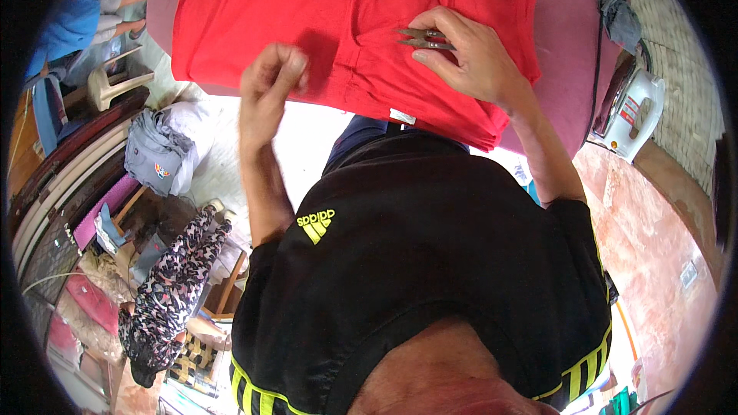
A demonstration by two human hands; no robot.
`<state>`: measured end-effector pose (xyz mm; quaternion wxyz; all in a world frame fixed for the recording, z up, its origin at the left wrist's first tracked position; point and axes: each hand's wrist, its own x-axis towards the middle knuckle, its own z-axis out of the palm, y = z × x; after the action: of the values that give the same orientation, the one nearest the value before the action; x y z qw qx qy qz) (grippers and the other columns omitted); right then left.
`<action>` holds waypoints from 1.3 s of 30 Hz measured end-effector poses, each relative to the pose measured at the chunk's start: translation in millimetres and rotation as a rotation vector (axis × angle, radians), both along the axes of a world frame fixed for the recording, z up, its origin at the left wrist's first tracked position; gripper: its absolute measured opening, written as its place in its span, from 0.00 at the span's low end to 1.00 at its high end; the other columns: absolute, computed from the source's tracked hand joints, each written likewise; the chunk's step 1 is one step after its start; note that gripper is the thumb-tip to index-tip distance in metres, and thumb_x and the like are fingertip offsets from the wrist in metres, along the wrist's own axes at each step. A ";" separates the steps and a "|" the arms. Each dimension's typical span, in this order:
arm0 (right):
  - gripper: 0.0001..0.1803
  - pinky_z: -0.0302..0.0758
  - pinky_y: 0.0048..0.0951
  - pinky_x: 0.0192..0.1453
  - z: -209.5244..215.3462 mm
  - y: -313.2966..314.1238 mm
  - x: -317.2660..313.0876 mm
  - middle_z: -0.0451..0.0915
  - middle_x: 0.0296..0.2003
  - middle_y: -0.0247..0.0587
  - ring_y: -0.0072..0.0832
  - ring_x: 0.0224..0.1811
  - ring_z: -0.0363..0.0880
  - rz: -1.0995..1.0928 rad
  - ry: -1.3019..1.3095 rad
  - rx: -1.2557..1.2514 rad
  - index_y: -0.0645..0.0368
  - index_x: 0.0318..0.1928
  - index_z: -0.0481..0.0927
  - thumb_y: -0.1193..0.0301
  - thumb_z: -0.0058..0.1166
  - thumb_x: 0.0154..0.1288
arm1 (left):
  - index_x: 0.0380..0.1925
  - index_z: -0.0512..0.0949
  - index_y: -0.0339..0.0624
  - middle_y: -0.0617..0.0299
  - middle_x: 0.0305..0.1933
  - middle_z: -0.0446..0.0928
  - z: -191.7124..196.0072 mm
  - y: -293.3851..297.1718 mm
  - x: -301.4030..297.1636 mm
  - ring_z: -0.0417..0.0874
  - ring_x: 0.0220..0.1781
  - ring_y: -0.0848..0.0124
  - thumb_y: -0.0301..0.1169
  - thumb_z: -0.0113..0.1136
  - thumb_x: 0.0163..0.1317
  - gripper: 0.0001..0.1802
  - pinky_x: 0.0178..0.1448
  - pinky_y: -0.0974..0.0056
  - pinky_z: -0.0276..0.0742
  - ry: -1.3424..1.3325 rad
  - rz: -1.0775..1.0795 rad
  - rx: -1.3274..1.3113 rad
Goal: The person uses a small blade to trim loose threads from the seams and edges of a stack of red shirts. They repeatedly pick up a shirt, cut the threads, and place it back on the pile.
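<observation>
A red garment (261,0) lies spread over a pink padded board (565,54), its near edge hanging toward me, with a small white label (402,116) at that edge. In my right hand (477,58) is a pair of thread snips (427,39), held between thumb and fingers. Their blades point left, just over the cloth, and look slightly apart. My left hand (273,84) is held above the garment's near left part, fingers curled in and thumb against them. Whatever it may pinch is too small to see. A shadow falls on the cloth beside it.
A white iron (634,115) stands at the board's right end, near a grey cloth (619,19). Grey folded garments (160,152) are piled at the left. One person in patterned clothes (181,284) is at lower left, another in blue (73,27) at upper left.
</observation>
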<state>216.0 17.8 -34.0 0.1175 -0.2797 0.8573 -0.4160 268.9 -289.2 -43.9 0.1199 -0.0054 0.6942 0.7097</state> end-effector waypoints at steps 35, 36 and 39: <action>0.16 0.84 0.27 0.51 -44.2 4.3 4.8 0.87 0.41 0.41 0.28 0.46 0.88 -0.151 0.077 -0.238 0.58 0.49 0.80 0.73 0.68 0.61 | 0.35 0.84 0.33 0.54 0.36 0.83 -19.1 33.4 6.7 0.84 0.38 0.66 0.19 0.64 0.62 0.03 0.44 0.66 0.77 0.435 0.324 -0.465; 0.17 0.84 0.27 0.52 -44.6 3.7 5.3 0.87 0.41 0.41 0.28 0.46 0.88 -0.158 0.071 -0.245 0.58 0.49 0.80 0.73 0.68 0.61 | 0.35 0.83 0.33 0.53 0.37 0.82 -15.4 32.7 5.9 0.84 0.39 0.65 0.20 0.64 0.62 0.03 0.45 0.66 0.77 0.464 0.326 -0.485; 0.18 0.84 0.27 0.52 -38.5 0.4 3.5 0.87 0.42 0.41 0.28 0.46 0.88 -0.137 0.102 -0.217 0.58 0.50 0.79 0.73 0.69 0.60 | 0.36 0.83 0.35 0.51 0.40 0.82 -3.9 55.4 -5.2 0.84 0.42 0.57 0.22 0.68 0.58 0.06 0.47 0.61 0.80 0.603 0.229 -0.563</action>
<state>219.5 18.2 -72.4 0.0143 -0.2523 0.8291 -0.4987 263.6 -233.8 -47.7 -0.1743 0.0928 0.8598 0.4710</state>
